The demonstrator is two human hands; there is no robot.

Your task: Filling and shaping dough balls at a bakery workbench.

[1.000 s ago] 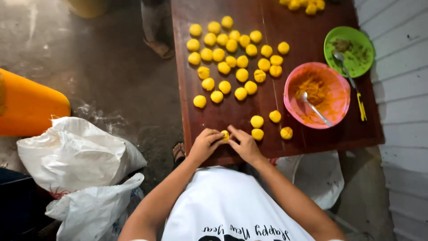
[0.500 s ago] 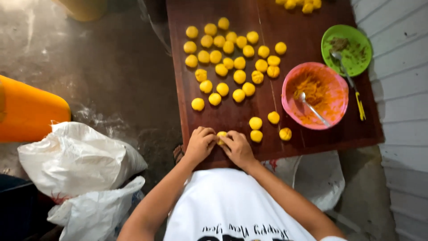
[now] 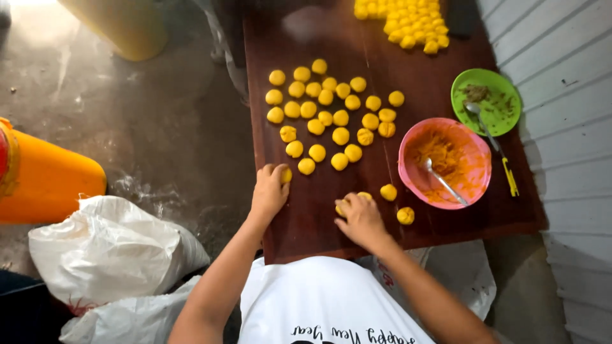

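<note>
The hands have parted since a second ago. The left hand now grasps a yellow ball at seven o'clock of the ball cluster. The right hand curls over another ball, nine o'clock of the pink bowl.

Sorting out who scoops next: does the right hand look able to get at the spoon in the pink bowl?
Probably yes: the right hand lies near the pink bowl, and nothing stands between it and the spoon.
</note>
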